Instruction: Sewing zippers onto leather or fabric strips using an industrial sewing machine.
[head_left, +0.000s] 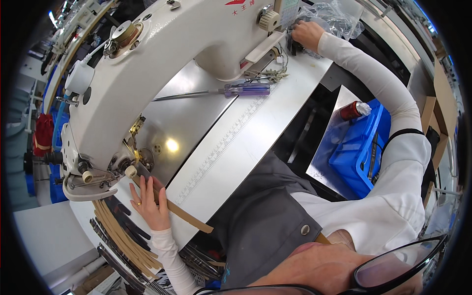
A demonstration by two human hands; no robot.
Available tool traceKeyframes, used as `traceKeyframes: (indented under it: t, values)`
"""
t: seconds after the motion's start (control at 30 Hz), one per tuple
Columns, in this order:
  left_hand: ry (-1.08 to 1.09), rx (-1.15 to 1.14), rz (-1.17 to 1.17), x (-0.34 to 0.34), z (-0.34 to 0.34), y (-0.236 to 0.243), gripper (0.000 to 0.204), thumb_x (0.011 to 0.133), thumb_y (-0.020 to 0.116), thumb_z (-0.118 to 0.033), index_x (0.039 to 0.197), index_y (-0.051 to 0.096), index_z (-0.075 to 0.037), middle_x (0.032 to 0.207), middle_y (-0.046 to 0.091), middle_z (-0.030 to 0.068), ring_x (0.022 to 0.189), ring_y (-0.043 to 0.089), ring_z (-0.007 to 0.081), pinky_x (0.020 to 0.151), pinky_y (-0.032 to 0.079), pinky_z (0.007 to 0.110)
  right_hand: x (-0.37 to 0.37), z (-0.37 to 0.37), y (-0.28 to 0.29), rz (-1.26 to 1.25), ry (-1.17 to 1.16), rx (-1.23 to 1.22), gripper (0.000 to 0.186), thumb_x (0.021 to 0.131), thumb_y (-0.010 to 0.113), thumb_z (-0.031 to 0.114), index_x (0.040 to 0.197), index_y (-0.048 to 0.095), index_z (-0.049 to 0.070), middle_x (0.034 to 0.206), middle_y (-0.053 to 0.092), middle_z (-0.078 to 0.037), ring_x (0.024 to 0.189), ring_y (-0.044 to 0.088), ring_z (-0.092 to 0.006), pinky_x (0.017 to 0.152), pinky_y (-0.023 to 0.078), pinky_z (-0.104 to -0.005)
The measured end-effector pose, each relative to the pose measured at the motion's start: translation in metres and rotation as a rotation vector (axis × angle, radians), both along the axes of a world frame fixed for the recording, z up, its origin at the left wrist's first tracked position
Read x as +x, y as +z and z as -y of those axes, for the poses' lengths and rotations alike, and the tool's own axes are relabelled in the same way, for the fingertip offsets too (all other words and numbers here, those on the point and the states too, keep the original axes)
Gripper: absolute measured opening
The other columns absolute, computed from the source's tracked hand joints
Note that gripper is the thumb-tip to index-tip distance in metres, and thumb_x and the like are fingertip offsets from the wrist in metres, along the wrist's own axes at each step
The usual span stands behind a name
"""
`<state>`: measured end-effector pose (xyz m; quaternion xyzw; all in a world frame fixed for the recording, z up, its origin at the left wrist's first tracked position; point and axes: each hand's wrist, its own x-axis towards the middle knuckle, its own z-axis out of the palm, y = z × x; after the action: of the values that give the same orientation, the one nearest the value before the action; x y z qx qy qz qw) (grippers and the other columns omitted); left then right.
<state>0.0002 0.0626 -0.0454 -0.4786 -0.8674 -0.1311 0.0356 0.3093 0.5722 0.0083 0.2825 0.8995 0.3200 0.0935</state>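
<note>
My left hand [151, 205] lies with fingers stretched out on a tan strip [189, 216], close beside the needle area of a white sewing machine [162, 59]. The strip runs from near the presser foot, under the fingers, and its free end points toward my apron. At the far right end of the machine, my right hand [307, 35] is curled down beside some dark items, next to crumpled clear plastic [334, 17]. What its fingers hold, if anything, is hidden. A screwdriver with a purple handle [247, 89] lies on the machine bed, behind the printed ruler [221, 142].
Bundled tan and black strips [123, 238] hang at the table's left edge. Right of the table, a blue bin [351, 162] stands with a red can [350, 111] by its rim. A cardboard box [442, 98] is at the far right. Loose threads lie near the screwdriver.
</note>
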Motion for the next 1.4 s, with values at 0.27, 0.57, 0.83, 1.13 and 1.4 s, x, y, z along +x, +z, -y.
traceKeyframes:
  t: [0.27,0.57,0.83,1.13,1.4]
  values:
    - [-0.027,0.022,0.017,0.004,0.0,0.0,0.042,0.09,0.058,-0.026,0.13,0.055,-0.012,0.141,0.045,0.0079,0.139,0.024,0.0355,0.106,0.015,0.061,-0.005,-0.019,-0.015,0.071,0.012,-0.056,0.041,0.075,0.065,0.007,0.115,0.059,0.009,0.117,0.057,-0.012,0.102,0.06,-0.0264,0.084,0.05,-0.0348]
    - [-0.091,0.074,0.039,0.008,-0.005,0.003,0.039,0.091,0.057,-0.016,0.129,0.055,-0.006,0.14,0.046,0.0123,0.137,0.025,0.0385,0.11,0.022,0.045,0.015,-0.029,-0.014,-0.087,0.263,-0.214,0.029,0.078,0.057,0.002,0.106,0.06,0.003,0.104,0.061,-0.015,0.086,0.065,-0.0319,0.07,0.054,-0.0396]
    - [-0.085,0.106,0.075,0.006,-0.003,-0.001,0.039,0.092,0.054,-0.016,0.129,0.054,-0.004,0.14,0.046,0.0149,0.138,0.025,0.0383,0.109,0.023,0.046,0.03,0.019,-0.049,-0.56,0.438,-0.341,0.035,0.075,0.058,0.003,0.11,0.055,0.006,0.107,0.059,-0.009,0.098,0.061,-0.0283,0.075,0.053,-0.0373]
    - [-0.136,0.112,0.053,0.009,-0.007,0.006,0.037,0.09,0.057,-0.014,0.126,0.056,-0.003,0.136,0.05,0.0136,0.135,0.028,0.0375,0.109,0.024,0.045,0.139,-0.067,-0.009,-1.35,-0.335,0.034,0.044,0.082,0.064,0.05,0.092,0.066,0.008,0.09,0.067,-0.009,0.079,0.066,-0.0234,0.067,0.051,-0.0398]
    - [-0.147,0.126,0.037,0.014,-0.002,0.005,0.033,0.088,0.06,-0.011,0.12,0.061,-0.003,0.134,0.053,0.0109,0.134,0.031,0.037,0.109,0.025,0.045,0.092,-0.106,0.001,-1.72,-0.239,-0.822,0.039,0.084,0.066,0.044,0.074,0.064,0.006,0.067,0.058,0.001,0.055,0.051,-0.0089,0.05,0.041,-0.0255]
